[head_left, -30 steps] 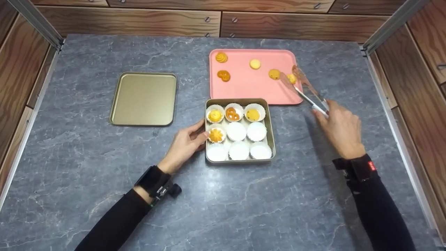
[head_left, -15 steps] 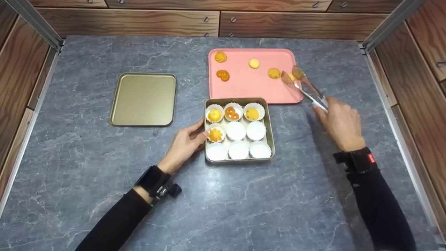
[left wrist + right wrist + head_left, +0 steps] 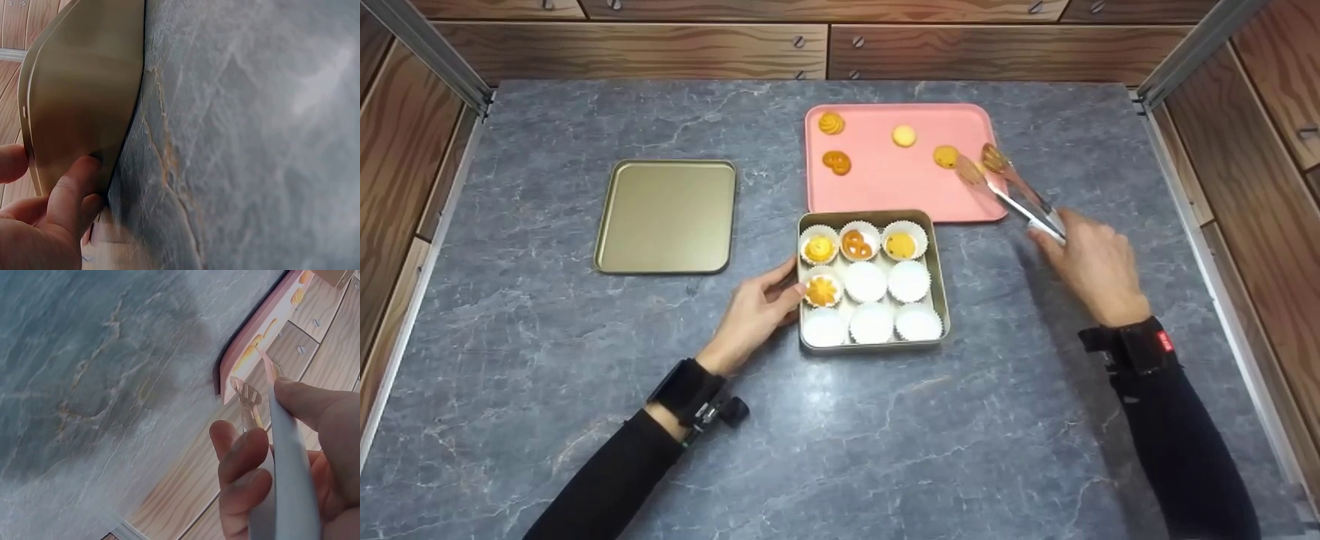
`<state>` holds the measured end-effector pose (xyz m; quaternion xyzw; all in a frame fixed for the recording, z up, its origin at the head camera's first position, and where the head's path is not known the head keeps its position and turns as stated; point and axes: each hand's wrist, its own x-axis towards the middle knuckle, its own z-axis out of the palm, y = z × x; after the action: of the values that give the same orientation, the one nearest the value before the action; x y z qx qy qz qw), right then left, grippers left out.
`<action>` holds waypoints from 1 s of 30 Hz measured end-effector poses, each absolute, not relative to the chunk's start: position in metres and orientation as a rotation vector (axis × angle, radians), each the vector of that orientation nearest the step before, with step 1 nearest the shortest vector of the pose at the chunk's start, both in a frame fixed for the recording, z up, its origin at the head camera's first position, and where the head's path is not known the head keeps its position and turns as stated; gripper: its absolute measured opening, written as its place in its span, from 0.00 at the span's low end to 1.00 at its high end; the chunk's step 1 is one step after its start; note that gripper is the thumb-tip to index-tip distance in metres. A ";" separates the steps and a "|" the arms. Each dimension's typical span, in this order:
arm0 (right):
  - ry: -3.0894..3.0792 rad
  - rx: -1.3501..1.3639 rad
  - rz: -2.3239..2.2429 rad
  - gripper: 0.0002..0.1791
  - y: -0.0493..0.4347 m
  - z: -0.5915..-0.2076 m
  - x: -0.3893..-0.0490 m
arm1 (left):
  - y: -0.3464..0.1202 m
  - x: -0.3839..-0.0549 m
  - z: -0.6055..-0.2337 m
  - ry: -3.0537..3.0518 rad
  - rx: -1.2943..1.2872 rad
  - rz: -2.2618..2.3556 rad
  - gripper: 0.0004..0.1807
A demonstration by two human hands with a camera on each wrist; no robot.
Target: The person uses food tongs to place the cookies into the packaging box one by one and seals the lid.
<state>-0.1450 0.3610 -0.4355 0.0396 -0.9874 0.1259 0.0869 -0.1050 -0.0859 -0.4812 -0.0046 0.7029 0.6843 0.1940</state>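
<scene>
I'm looking at a big grey table [image 3: 885, 427] with thin white, wiggly lines all over it, and a bright shiny spot near the middle. Drawers [image 3: 660, 51] that look like wood stand along the far side, and more wood boards go down the left and right. Grey metal posts [image 3: 439, 64] stand in the far corners.

The tongs [image 3: 1020, 208] are long and thin. They lie on a slant — handles at the near right, tips at the far left, over the right end of a pink tray [image 3: 870, 191]. Their two tips are apart. One is right by a dotted cookie [image 3: 945, 156], and a yellow cookie [image 3: 979, 166] peeks out between them. I can't tell if the tips touch either one. The right hand [image 3: 1093, 264] has its thumb and fingers curled around the handles.

The left hand [image 3: 751, 311] pinches the left wall of a square tin [image 3: 936, 247], thumb at the rim and fingers on the outside. The tin sits just near the tray. It has nine paper cups [image 3: 865, 281] — cookies fill the far row and the left cup of the middle row. A flat gold pan [image 3: 667, 217] lies off to the left.
</scene>
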 end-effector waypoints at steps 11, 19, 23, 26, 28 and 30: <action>-2.910 0.170 0.342 0.19 0.360 -0.440 -0.145 | -0.087 -0.104 -0.481 1.961 -0.031 1.917 0.35; -2.889 0.200 0.353 0.18 0.363 -0.441 -0.140 | -0.087 -0.104 -0.482 1.969 -0.034 1.909 0.34; -2.889 0.195 0.386 0.17 0.364 -0.439 -0.136 | -0.087 -0.104 -0.483 1.952 -0.039 1.927 0.34; -2.872 0.199 0.410 0.16 0.365 -0.437 -0.131 | -0.086 -0.105 -0.483 1.950 -0.037 1.927 0.34; -2.859 0.203 0.432 0.16 0.365 -0.435 -0.128 | -0.086 -0.105 -0.483 1.952 -0.037 1.924 0.34; -2.850 0.206 0.453 0.16 0.365 -0.434 -0.124 | -0.085 -0.105 -0.482 1.943 -0.041 1.936 0.35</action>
<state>-0.1240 0.3647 -0.4340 0.0707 -0.9775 0.1555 0.1237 -0.1049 -0.0853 -0.4824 -0.0147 0.6945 0.6916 0.1979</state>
